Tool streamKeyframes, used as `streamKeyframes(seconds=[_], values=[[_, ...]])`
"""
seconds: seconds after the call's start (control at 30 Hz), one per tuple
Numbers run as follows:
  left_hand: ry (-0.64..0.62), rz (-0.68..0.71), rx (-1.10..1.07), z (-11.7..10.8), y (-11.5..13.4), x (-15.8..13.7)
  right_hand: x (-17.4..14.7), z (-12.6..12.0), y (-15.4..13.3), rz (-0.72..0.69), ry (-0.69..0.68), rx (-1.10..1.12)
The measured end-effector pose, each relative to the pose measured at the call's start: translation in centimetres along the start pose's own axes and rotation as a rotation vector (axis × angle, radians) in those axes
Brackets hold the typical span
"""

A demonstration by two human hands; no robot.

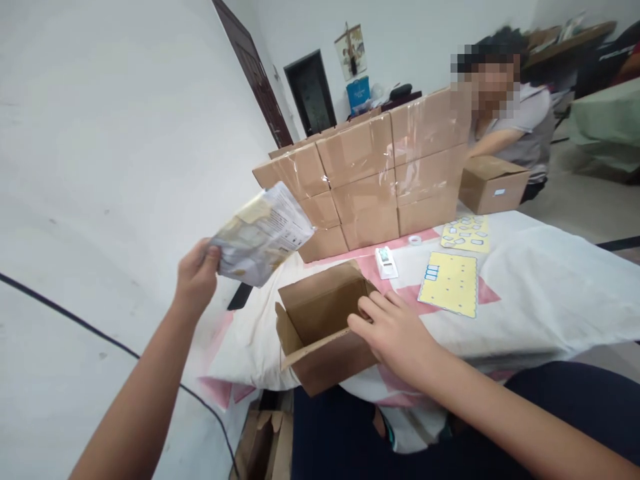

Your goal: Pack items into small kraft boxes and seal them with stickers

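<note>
Leftmost, by a white wall, the left hand pinches a packet, raised beside an open box at the pink-and-white cloth's near edge. Cartons rise behind; the right hand bends its fingers at the box's right end, grip unclear; beyond lie yellow cards.

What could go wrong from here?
The open brown cardboard box seems to sit at the near edge of the white-and-pink cloth, so it could tip off if the right hand moves away. The left hand pinches the flat grey-and-yellow printed packet by one end, so it might slip or bend. The box's raised left flap could snag the packet.
</note>
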State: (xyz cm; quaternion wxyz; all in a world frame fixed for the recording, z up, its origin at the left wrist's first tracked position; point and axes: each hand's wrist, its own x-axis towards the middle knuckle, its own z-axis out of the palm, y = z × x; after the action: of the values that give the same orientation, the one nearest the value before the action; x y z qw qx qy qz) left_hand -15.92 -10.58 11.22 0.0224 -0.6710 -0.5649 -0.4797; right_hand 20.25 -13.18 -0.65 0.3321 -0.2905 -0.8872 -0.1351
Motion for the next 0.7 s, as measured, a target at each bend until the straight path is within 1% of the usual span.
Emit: streamKeyframes(seconds=[0.07,0.1,0.17,0.27,0.33,0.47,0.63,0.67,0.7], values=[[-0.019,0.026,0.012,-0.2,1.9,-0.8,-0.2,0.0,0.1,0.019,-0.029,0.006],[-0.049,0.037,0.019,0.3,2.7,-1.3,-0.3,0.0,0.2,0.019,-0.048,0.006],[-0.17,0.054,0.046,2.1,3.9,-2.4,-0.5,0.1,0.3,0.016,-0.089,-0.008],[-0.396,0.051,0.094,5.2,4.3,-3.4,-0.6,0.1,0.7,0.058,-0.147,-0.035],[-0.474,0.04,0.118,6.6,3.9,-3.6,-0.7,0.0,1.2,0.1,-0.176,-0.038],[-0.464,0.016,0.145,7.5,2.6,-3.6,-0.7,-0.1,1.8,0.118,-0.188,-0.043],[-0.356,-0.005,0.148,8.9,1.6,-4.5,-0.8,-0.2,1.9,0.182,-0.219,-0.023],[-0.354,-0.002,0.142,9.3,1.7,-4.7,-0.8,-0.3,1.9,0.201,-0.226,-0.017],[-0.392,0.018,0.14,9.8,1.8,-4.9,-0.8,-0.4,1.9,0.219,-0.231,-0.013]])
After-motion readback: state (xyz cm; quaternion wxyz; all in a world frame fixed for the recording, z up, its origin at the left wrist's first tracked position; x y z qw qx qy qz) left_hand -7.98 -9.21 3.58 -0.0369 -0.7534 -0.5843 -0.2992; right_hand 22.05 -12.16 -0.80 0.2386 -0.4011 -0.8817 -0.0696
